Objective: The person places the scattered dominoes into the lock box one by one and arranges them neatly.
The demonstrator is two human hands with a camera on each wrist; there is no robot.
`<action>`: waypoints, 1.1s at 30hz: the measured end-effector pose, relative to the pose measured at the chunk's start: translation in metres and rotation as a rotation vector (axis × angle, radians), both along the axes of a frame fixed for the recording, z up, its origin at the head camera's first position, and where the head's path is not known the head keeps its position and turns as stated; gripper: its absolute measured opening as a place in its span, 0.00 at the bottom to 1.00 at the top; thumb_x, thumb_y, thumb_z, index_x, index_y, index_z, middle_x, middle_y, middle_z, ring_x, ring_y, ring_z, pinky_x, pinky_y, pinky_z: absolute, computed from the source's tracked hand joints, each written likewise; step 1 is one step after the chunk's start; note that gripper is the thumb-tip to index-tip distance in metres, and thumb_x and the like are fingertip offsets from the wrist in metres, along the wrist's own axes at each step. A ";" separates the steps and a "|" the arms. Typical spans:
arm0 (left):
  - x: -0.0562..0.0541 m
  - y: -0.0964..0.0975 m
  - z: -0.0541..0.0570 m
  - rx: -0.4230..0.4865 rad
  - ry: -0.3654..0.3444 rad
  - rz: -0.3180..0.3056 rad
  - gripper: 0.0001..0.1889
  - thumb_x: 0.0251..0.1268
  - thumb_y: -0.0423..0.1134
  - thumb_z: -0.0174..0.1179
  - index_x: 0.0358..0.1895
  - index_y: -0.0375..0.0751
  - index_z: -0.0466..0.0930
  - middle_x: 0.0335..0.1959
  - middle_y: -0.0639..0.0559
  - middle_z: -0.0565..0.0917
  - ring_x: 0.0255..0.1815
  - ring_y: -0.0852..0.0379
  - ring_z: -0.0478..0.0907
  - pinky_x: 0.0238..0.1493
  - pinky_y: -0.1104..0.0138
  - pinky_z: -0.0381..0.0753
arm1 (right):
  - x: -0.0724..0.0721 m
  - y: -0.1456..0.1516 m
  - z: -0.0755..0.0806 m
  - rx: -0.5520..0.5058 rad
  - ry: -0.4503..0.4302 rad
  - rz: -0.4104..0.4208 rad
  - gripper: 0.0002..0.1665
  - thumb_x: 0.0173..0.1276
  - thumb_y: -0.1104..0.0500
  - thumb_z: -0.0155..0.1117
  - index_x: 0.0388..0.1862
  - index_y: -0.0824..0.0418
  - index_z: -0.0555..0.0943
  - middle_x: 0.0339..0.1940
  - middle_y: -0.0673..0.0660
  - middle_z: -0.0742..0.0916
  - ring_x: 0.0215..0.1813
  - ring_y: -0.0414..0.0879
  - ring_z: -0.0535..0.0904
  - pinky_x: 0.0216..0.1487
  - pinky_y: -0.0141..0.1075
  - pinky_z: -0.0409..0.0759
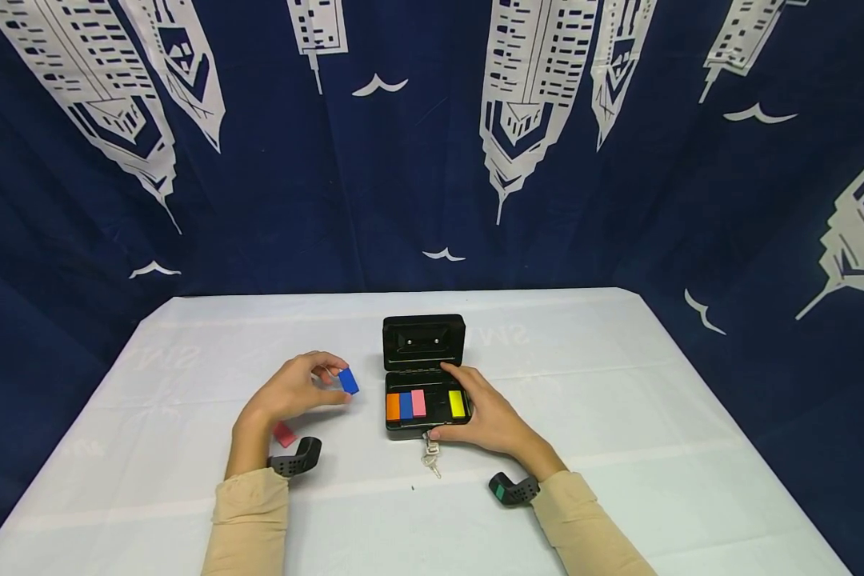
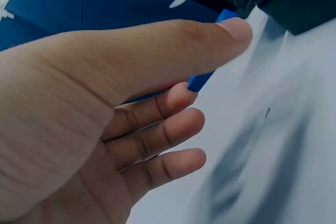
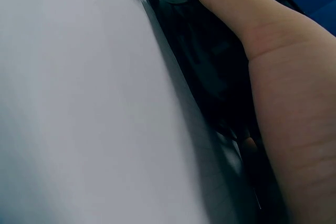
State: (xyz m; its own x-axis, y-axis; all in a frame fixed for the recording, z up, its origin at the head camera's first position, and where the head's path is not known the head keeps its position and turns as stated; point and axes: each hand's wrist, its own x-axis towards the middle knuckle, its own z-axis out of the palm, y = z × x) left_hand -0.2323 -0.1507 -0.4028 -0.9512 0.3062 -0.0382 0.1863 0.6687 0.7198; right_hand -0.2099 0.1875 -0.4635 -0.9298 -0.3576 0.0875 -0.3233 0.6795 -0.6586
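Between thumb and fingertips my left hand (image 1: 298, 388) pinches a blue block (image 1: 349, 381), held above the table to the left of the black cash box (image 1: 403, 434). In the left wrist view the thumb covers part of the blue block (image 2: 202, 80). The box's lid (image 1: 423, 340) stands up. Inside are an orange block (image 1: 393, 406), a blue one (image 1: 406, 406) and a pink one (image 1: 418, 403) side by side, with a yellow block (image 1: 457, 404) at the right. My right hand (image 1: 486, 412) grips the box's right side, thumb at the front and fingers toward the back.
A red-pink block (image 1: 284, 434) lies on the white tablecloth (image 1: 374, 512) by my left wrist. Keys (image 1: 431, 458) hang at the front of the box. A dark blue curtain (image 1: 403, 184) with white prints rises behind the table.
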 end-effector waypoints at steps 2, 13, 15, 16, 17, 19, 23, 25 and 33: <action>0.000 0.003 0.003 0.001 0.024 -0.015 0.28 0.55 0.46 0.79 0.58 0.42 0.84 0.45 0.49 0.84 0.48 0.52 0.78 0.49 0.60 0.77 | 0.000 0.000 0.000 0.001 0.000 0.001 0.68 0.47 0.29 0.81 0.84 0.39 0.58 0.78 0.53 0.69 0.77 0.55 0.68 0.74 0.61 0.68; 0.005 0.027 0.015 0.078 0.067 -0.075 0.26 0.55 0.44 0.78 0.58 0.43 0.84 0.47 0.49 0.83 0.40 0.53 0.79 0.45 0.61 0.81 | -0.001 0.001 -0.002 -0.011 0.024 0.014 0.68 0.48 0.29 0.82 0.83 0.40 0.58 0.79 0.52 0.69 0.77 0.54 0.69 0.74 0.60 0.69; 0.004 0.032 0.015 0.079 0.095 -0.102 0.26 0.56 0.42 0.78 0.59 0.43 0.84 0.50 0.49 0.83 0.43 0.53 0.79 0.47 0.60 0.82 | -0.002 0.002 -0.003 -0.013 0.027 0.017 0.68 0.48 0.29 0.81 0.83 0.40 0.58 0.79 0.52 0.69 0.77 0.54 0.69 0.74 0.60 0.69; 0.004 0.035 0.014 0.078 0.109 -0.114 0.26 0.56 0.41 0.77 0.59 0.42 0.83 0.52 0.49 0.83 0.44 0.53 0.79 0.48 0.60 0.82 | -0.002 0.002 -0.003 -0.014 0.026 0.017 0.68 0.48 0.29 0.81 0.84 0.40 0.58 0.79 0.52 0.69 0.77 0.54 0.69 0.74 0.60 0.69; 0.004 0.038 0.013 0.078 0.122 -0.126 0.26 0.57 0.40 0.77 0.60 0.42 0.83 0.53 0.49 0.83 0.46 0.53 0.79 0.49 0.59 0.83 | -0.002 0.002 -0.003 -0.016 0.025 0.017 0.68 0.48 0.29 0.81 0.84 0.40 0.57 0.79 0.52 0.69 0.77 0.54 0.69 0.74 0.60 0.69; 0.004 0.043 0.011 0.080 0.145 -0.146 0.26 0.58 0.39 0.77 0.60 0.41 0.83 0.53 0.49 0.83 0.48 0.53 0.79 0.51 0.58 0.83 | -0.001 0.001 -0.003 -0.016 0.020 0.015 0.68 0.48 0.29 0.81 0.84 0.39 0.57 0.79 0.52 0.69 0.77 0.55 0.69 0.73 0.60 0.69; 0.003 0.052 0.008 0.087 0.171 -0.171 0.26 0.59 0.39 0.76 0.60 0.40 0.82 0.51 0.49 0.83 0.48 0.52 0.79 0.52 0.57 0.83 | -0.001 0.001 -0.003 -0.016 0.010 0.012 0.68 0.48 0.28 0.81 0.84 0.39 0.57 0.79 0.53 0.69 0.76 0.56 0.69 0.73 0.61 0.70; 0.003 0.056 0.007 0.092 0.176 -0.181 0.25 0.59 0.39 0.76 0.60 0.40 0.82 0.50 0.49 0.83 0.47 0.51 0.79 0.51 0.57 0.83 | -0.001 0.001 -0.003 -0.015 0.010 0.014 0.68 0.48 0.28 0.81 0.84 0.40 0.57 0.79 0.53 0.69 0.76 0.56 0.69 0.73 0.61 0.70; 0.003 0.073 0.005 0.087 0.191 -0.215 0.24 0.61 0.40 0.76 0.59 0.38 0.83 0.49 0.49 0.83 0.49 0.50 0.80 0.55 0.58 0.84 | -0.001 0.002 -0.001 -0.006 0.021 0.022 0.68 0.48 0.27 0.80 0.84 0.43 0.58 0.78 0.53 0.69 0.76 0.55 0.69 0.73 0.60 0.70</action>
State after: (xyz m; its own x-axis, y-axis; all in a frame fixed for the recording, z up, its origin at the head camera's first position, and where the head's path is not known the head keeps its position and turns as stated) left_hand -0.2297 -0.0777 -0.3978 -0.8514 0.4960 0.1703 0.4548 0.5367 0.7107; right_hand -0.2105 0.1890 -0.4649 -0.9195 -0.3777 0.1094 -0.3523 0.6679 -0.6556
